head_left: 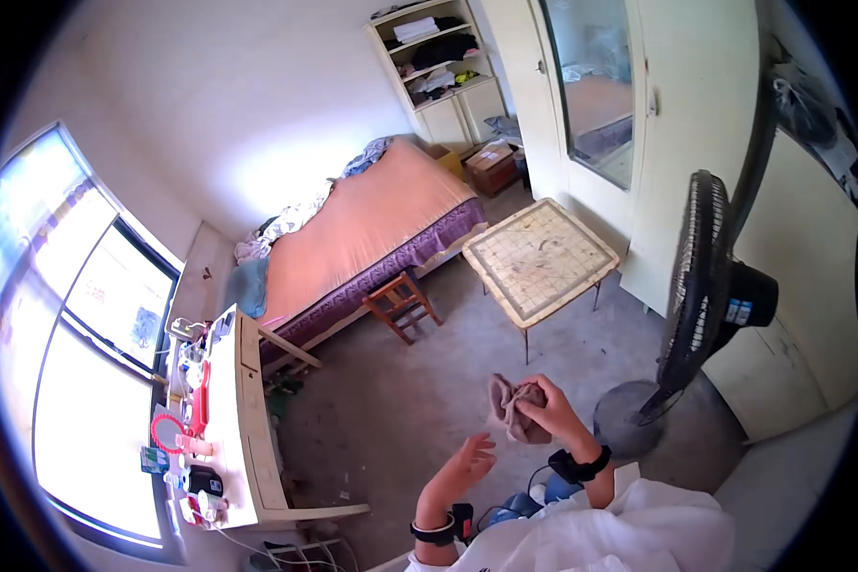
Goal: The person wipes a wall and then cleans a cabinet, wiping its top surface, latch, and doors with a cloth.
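My right hand [555,408] is closed around a crumpled grey-brown cloth [505,419], held up in front of my body above the floor. Part of the cloth is hidden behind my fingers. Lower and to the left, my left hand [459,471] is open, with its fingers loosely bent and apart. It holds nothing and does not touch the cloth. Both wrists wear dark bands.
A square table [543,262] with a worn top stands ahead, near a small wooden chair [402,305] and a bed [372,214]. A black fan [698,286] is at my right, a wardrobe [691,124] behind it. A cluttered desk [248,419] lines the left.
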Tool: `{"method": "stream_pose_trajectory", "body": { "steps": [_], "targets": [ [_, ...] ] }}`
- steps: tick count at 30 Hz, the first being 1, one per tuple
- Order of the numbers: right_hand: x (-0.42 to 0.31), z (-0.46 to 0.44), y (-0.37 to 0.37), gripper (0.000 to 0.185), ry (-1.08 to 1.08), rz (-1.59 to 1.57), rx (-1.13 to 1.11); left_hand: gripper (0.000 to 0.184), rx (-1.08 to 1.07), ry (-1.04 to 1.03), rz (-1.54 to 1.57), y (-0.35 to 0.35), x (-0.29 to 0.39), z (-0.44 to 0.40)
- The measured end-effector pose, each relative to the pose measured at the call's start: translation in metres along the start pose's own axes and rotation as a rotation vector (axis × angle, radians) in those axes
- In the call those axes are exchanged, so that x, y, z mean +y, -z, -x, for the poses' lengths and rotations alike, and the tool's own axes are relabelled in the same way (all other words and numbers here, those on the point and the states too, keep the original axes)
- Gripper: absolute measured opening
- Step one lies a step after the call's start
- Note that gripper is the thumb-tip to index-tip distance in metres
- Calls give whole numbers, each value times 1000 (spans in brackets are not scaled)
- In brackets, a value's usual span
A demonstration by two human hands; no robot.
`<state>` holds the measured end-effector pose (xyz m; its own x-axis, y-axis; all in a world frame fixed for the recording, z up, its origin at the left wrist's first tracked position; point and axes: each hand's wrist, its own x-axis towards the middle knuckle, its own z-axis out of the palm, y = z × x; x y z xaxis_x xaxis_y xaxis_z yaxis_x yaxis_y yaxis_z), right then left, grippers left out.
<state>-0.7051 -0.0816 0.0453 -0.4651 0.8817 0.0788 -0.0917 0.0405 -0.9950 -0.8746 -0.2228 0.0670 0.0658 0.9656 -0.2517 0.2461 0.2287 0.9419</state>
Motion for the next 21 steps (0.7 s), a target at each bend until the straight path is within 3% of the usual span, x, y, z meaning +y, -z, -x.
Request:
{"method": "stream_pose_trajectory", "body": {
  "steps": [1,3,4,6,7,12,16,21],
  "targets": [
    [-1,-12,-8,28,3,21,-62,48,1,0,5,3,4,-6],
    [-3,-34,-26,28,-68,19,-238,58,470,-236,52,8,18,-23],
    [-6,-46,-35,28,-78,28,-246,58,476,-230,65,18,21,-31],
    [-11,-79,-49,26,104,73,-482,59,459,-223,-156,42,21,-50],
    [-7,-94,-57,25,-25,57,-481,59,460,-219,-150,56,15,-60],
    [7,-208,-91,25,58,29,-523,38,571,-200,-65,142,-5,-129],
    [6,-300,-113,25,36,71,-493,28,576,-175,-260,222,30,-196],
    [-17,-402,-125,24,26,17,-577,23,680,-299,-149,295,63,-269]
  ]
}}
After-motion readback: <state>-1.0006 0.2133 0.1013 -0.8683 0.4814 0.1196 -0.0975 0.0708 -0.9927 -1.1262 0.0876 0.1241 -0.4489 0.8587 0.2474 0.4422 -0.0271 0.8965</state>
